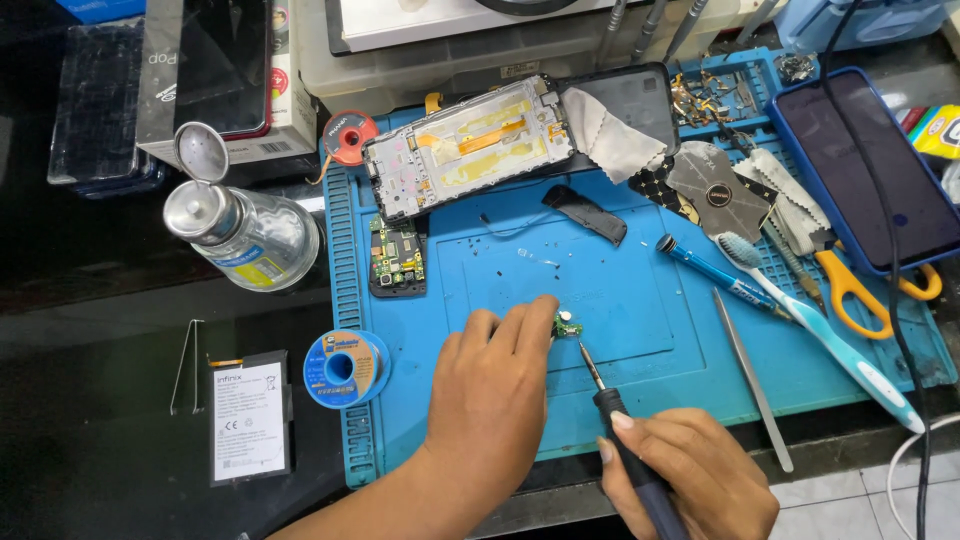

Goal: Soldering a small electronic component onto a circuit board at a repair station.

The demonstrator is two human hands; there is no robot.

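A small green circuit board (567, 325) lies on the blue work mat (640, 300), pinned flat under the fingertips of the left hand (490, 385), whose fingers are pressed together on its near edge, likely so the piece cannot slide. Just right of those fingertips the tip of a soldering iron (618, 420) comes down at a slant to the board's edge; the right hand (690, 480) is wrapped closed on its dark handle in a pen-like hold, low on the grip, which suits fine control. Left of the left hand sits a blue spool of solder wire (345, 368), near enough to reach, and beyond it a phone battery (250, 420) and metal tweezers (187, 365) on the dark bench. Above the left hand lie a larger green board (397, 256) and an opened phone frame (470, 145). To the right of the right hand rest a flat metal pry tool (752, 380), a toothbrush (820, 330) and orange-handled scissors (860, 290).
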